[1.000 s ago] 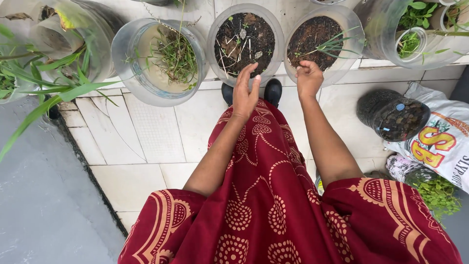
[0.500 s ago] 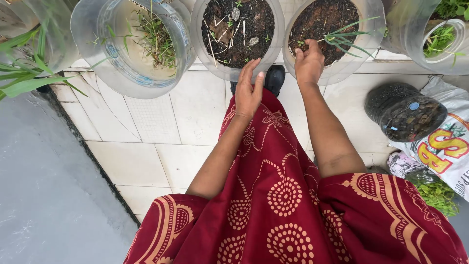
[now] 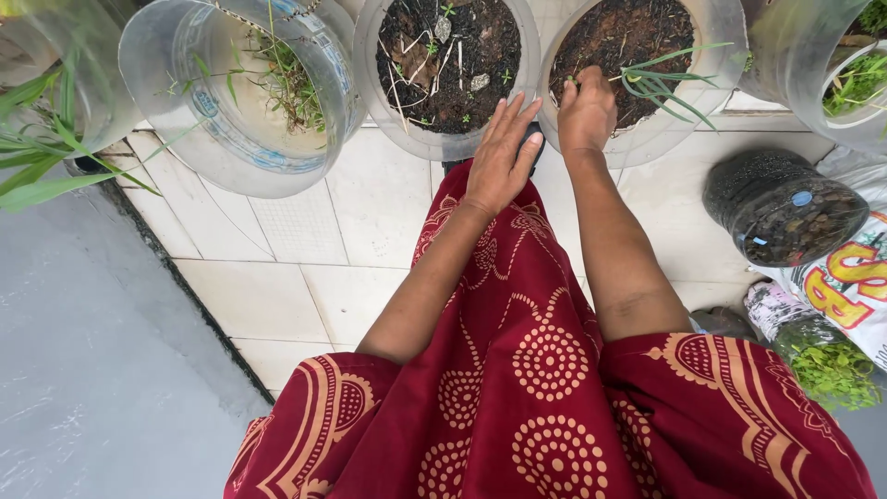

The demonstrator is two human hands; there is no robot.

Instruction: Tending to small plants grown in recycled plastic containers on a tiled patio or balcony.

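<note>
Clear cut plastic bottles serve as pots along a tiled ledge. My right hand (image 3: 585,109) is curled over the near rim of a pot of dark soil (image 3: 637,37) with a thin green sprout (image 3: 661,79); whether its fingers pinch anything I cannot tell. My left hand (image 3: 502,157) is flat with fingers spread, hovering by the near rim of the middle pot of soil and twigs (image 3: 443,55). It holds nothing.
A clear pot with sparse grass (image 3: 249,83) stands to the left, and long-leaved plants (image 3: 46,139) further left. On the right lie a dark bottle of pebbly soil (image 3: 785,208), a printed white sack (image 3: 850,277) and a leafy green plant (image 3: 832,370). My red patterned dress (image 3: 536,370) fills the foreground.
My left hand moved right and forward, opening flat beside the middle pot's rim. My right hand reached slightly further into the right pot. The view shifted closer.
</note>
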